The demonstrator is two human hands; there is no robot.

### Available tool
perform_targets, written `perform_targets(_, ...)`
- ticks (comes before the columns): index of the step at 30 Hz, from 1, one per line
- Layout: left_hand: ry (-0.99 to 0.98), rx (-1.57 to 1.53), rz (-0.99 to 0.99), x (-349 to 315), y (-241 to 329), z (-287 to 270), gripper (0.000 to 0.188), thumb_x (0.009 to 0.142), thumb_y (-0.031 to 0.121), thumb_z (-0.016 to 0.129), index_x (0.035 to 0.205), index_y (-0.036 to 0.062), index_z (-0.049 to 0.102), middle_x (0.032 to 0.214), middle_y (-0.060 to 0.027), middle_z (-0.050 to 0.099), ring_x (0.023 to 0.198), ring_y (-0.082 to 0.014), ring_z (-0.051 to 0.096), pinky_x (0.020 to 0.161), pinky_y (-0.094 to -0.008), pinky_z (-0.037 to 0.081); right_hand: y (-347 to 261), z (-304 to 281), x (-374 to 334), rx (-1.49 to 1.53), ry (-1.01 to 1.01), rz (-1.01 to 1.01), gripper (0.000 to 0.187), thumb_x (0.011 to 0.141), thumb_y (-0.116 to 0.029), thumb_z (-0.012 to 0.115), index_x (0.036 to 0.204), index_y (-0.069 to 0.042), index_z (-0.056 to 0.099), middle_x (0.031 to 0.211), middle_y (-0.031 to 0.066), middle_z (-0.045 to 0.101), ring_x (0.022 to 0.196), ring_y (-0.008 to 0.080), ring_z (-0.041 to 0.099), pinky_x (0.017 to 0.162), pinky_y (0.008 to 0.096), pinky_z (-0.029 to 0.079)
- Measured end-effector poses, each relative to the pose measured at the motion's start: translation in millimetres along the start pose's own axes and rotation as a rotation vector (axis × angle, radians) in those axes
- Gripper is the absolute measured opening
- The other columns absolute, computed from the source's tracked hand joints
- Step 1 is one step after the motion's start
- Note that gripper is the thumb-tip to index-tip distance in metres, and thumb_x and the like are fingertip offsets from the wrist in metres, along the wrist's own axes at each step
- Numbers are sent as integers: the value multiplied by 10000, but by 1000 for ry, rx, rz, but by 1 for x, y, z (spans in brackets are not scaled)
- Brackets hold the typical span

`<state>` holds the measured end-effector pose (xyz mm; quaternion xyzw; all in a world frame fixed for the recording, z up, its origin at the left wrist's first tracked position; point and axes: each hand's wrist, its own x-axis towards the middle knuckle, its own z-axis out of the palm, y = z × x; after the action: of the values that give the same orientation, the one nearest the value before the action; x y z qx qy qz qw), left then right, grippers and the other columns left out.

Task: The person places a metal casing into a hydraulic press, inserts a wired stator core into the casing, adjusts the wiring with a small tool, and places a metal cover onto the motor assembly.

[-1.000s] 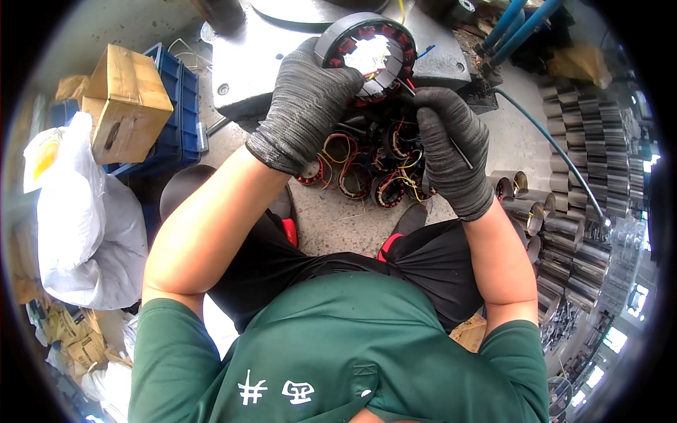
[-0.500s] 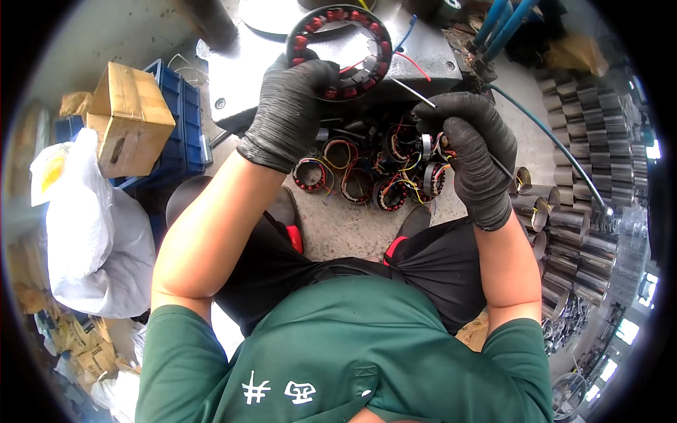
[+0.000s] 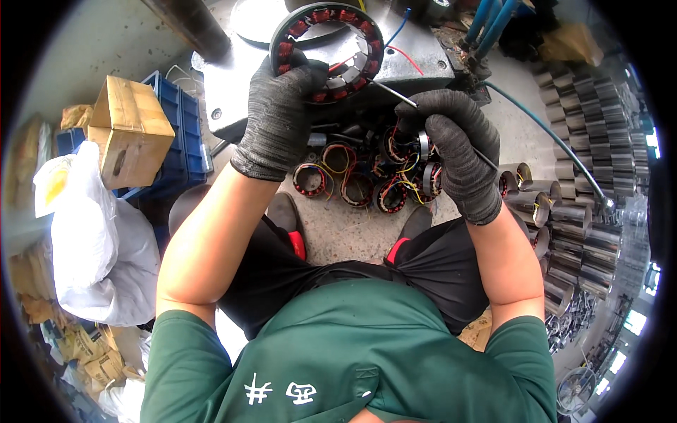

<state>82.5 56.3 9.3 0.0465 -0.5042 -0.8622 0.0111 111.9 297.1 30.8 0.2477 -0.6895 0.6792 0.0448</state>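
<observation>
My left hand (image 3: 271,120), in a dark grey glove, grips a motor stator ring (image 3: 371,60) by its near left side. Dark red coils line the inside of the ring, and its face is tilted toward me. A red wire (image 3: 407,59) and a blue wire (image 3: 399,27) trail from its right side. My right hand (image 3: 462,144), gloved alike, is closed round a thin metal rod (image 3: 392,92). The rod's tip meets the lower right edge of the ring; whether it touches I cannot tell. Its other end sticks out below my right hand.
Behind the ring stands a metal machine table (image 3: 229,88). Several wired stators (image 3: 356,189) lie on the floor between my feet. Steel cylinders (image 3: 596,127) are stacked at the right, beside a teal hose (image 3: 539,130). At the left are a cardboard box (image 3: 134,137), blue crates (image 3: 192,134) and a white bag (image 3: 92,240).
Both hands have shifted slightly left in the picture, carrying the stator ring and the rod with them. The view itself has moved a little. Both grips stay the same.
</observation>
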Motion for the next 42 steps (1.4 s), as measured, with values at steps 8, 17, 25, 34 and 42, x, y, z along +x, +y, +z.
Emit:
perform_targets(8, -223, 346, 192, 7, -21, -35, 373, 746, -189, 638, 1074, -19, 692, 1056, -131, 725, 996, -230, 730, 881, -338, 607, 1, 7, 4, 6, -2, 21, 210, 1012, -155, 619, 1096, 8, 721, 954, 64, 741, 882, 122, 675, 825, 289, 554)
perform_targets(17, -108, 406, 122, -6, -7, -12, 273, 813, -112, 615, 1060, -19, 686, 1024, -117, 712, 957, -227, 722, 872, -345, 607, 11, 11, 5, -242, -68, -92, 152, 989, -38, 605, 1118, -3, 678, 943, 78, 731, 826, 137, 706, 747, 303, 584)
perform_targets(25, -54, 272, 70, -9, -7, 1, 353, 808, -7, 652, 1161, 8, 662, 964, -66, 729, 893, -142, 674, 802, -292, 568, 6, 6, 8, -509, -168, -211, 193, 958, -88, 630, 1114, 20, 665, 1010, 114, 709, 930, 208, 685, 850, 339, 542)
perform_targets(34, 30, 362, 264, 4, -7, -1, 333, 818, 46, 733, 1138, -13, 663, 955, -93, 747, 858, -164, 711, 770, -303, 579, -4, 0, 2, -123, -80, -118, 154, 935, -70, 613, 1049, 6, 685, 986, 97, 745, 885, 157, 687, 815, 319, 559)
perform_targets(42, 26, 495, 326, -3, -3, 3, 396, 792, 19, 677, 1176, -45, 609, 956, -130, 721, 855, -189, 702, 785, -315, 581, 5, -2, 7, 258, 33, 213, 191, 990, -125, 636, 1105, 14, 698, 1005, 120, 761, 908, 181, 731, 868, 325, 600)
